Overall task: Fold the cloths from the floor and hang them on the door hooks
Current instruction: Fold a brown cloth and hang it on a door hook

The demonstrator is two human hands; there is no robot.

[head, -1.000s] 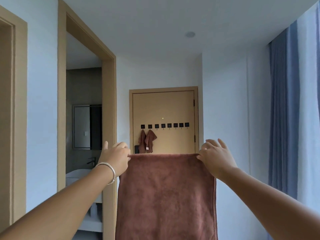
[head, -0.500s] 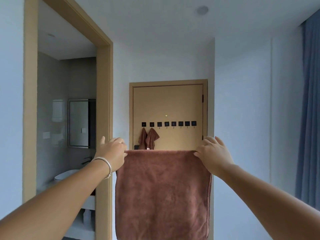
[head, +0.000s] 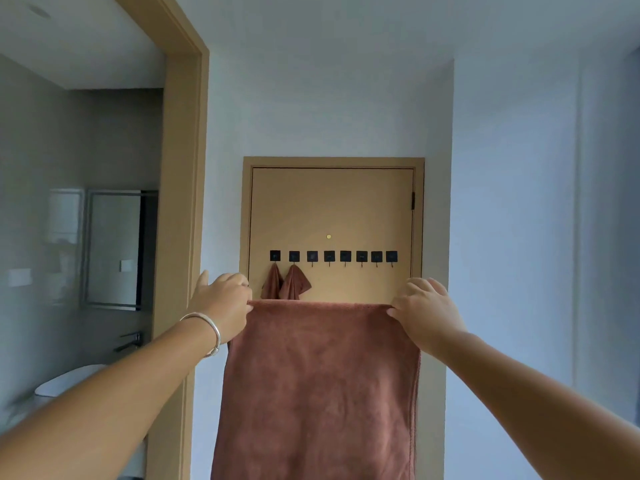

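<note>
From my head camera, I have the brown cloth (head: pixel 318 386) stretched out in front of me at arm's length, hanging flat from its top edge. My left hand (head: pixel 223 308) pinches the top left corner, fingers curled over the hem with the thumb sticking up, a silver bracelet (head: pixel 207 329) on that wrist; my right hand (head: pixel 424 311) pinches the top right corner the same way. The cloth reads as soft, plush and light — it drapes straight down with no stiffness, so I judge it will sag wherever I let go, and the corners are the sure places to hold while folding. Ahead, well apart from my hands, stands the door (head: pixel 332 209) with its row of black hooks (head: pixel 332 257). Two brown cloths (head: pixel 287 284) already hang from the two hooks at the row's left end — the other six look free. An open doorway (head: pixel 183 202) stands at my left.
</note>
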